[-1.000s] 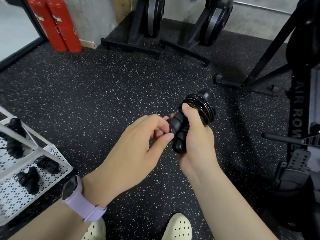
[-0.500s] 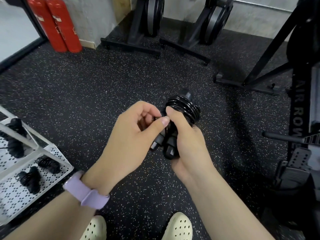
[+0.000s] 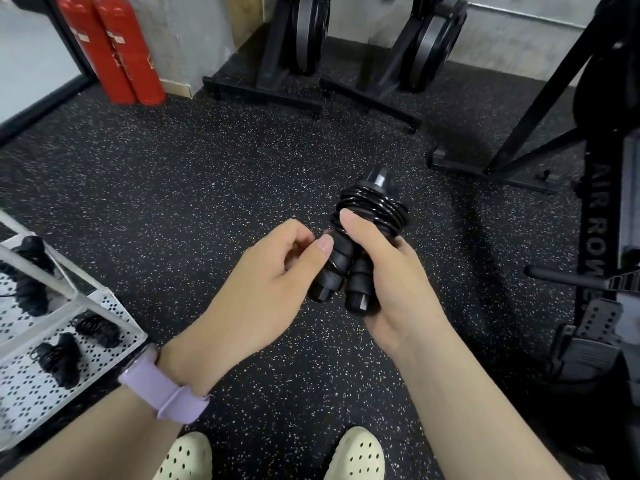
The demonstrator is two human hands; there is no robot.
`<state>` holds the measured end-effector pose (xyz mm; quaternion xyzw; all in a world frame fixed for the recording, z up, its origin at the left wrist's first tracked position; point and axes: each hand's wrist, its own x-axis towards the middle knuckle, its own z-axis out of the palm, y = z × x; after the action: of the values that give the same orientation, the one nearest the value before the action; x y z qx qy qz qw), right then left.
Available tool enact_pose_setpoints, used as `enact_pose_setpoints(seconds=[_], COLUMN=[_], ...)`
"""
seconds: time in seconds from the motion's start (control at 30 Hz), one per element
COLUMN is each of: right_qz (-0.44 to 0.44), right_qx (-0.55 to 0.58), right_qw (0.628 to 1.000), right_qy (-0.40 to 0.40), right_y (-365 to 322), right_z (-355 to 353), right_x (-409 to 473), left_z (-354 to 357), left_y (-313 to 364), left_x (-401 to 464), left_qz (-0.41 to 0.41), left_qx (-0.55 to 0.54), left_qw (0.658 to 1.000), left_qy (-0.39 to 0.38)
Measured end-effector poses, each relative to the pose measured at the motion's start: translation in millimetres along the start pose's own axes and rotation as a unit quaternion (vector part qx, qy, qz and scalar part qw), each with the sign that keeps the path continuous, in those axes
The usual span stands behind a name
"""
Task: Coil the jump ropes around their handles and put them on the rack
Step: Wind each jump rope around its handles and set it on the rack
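A black jump rope (image 3: 372,211) is coiled tightly around its two black handles, held side by side and pointing up and away. My right hand (image 3: 391,282) grips the handles from the right, thumb pressed on the coil. My left hand (image 3: 266,275) pinches at the left handle, thumb tip against the thin rope turn there. The white perforated rack (image 3: 104,308) stands at the lower left with several coiled black jump ropes (image 3: 59,358) lying on its shelves.
Speckled black rubber floor runs all around. Two red cylinders (image 3: 114,53) stand at the back left. Black machine stands (image 3: 277,64) line the far wall, and a rower frame (image 3: 595,216) fills the right side. My pale shoes (image 3: 356,455) show at the bottom.
Both hands with the rope shifted left and up, then came back right and lower. My left fingers keep pinching the rope end against the handle; the coil looks the same size.
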<state>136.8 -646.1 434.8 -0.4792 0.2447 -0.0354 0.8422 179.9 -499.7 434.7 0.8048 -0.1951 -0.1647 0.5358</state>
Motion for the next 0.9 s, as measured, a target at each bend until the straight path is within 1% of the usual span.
enact_pose_setpoints(seconds=[0.07,0.23,0.43,0.67,0.8,0.9], right_qz=[0.004,0.006,0.009,0.03,0.03,0.032], right_qx=[-0.001,-0.031,0.037,0.056,0.082,0.076], right_qw=[1.0,0.999,0.998,0.997,0.995,0.995], right_qy=[-0.017,-0.026,-0.048,-0.044,-0.047,-0.049], right_y=[0.2,4.6,-2.0,-2.5,-3.5,-2.9], right_z=[0.3,4.1,4.5,3.5,2.6,3.3], right_x=[-1.0,1.8,-0.4,-0.6,1.5,4.8], left_z=[0.6,2.3,-0.1,1.1,-0.1,-3.0], left_y=[1.6,4.5,4.1,2.1,-1.2,-2.9], left_x=[-0.7,-2.5,-1.9,-1.2,1.1,3.2], left_qz=[-0.006,-0.013,-0.015,-0.02,-0.023,-0.038], left_qx=[0.0,-0.007,-0.023,-0.029,-0.063,-0.111], left_qw=[1.0,1.0,0.999,0.999,0.998,0.993], left_qy=[-0.006,-0.006,-0.018,-0.023,-0.02,0.0])
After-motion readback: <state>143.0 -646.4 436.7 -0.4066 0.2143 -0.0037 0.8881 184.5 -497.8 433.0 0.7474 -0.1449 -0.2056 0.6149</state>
